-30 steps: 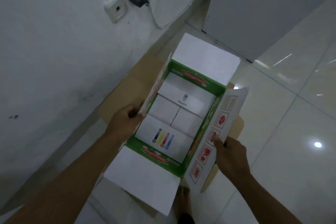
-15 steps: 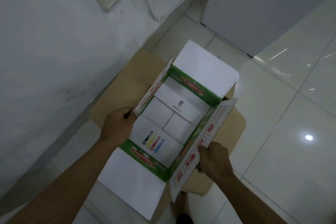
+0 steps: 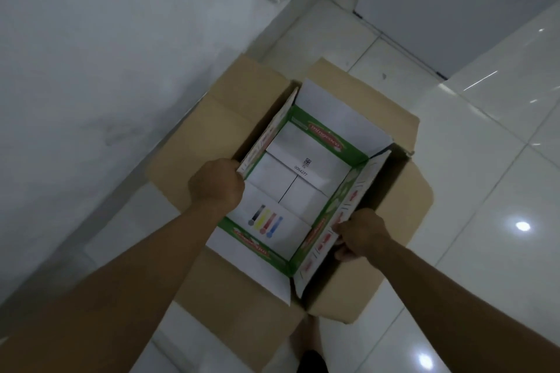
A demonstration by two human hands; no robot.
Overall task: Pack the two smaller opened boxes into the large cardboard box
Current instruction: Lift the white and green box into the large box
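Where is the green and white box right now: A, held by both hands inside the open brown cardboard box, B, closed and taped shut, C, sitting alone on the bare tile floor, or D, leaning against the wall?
A: the left hand and right hand each hold a side flap of the green and white box, with the brown cardboard box surrounding it.

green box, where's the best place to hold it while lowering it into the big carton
Grip the green box by its two long upright side flaps, from above, as the left hand and right hand do: the cardboard box walls block any side approach.
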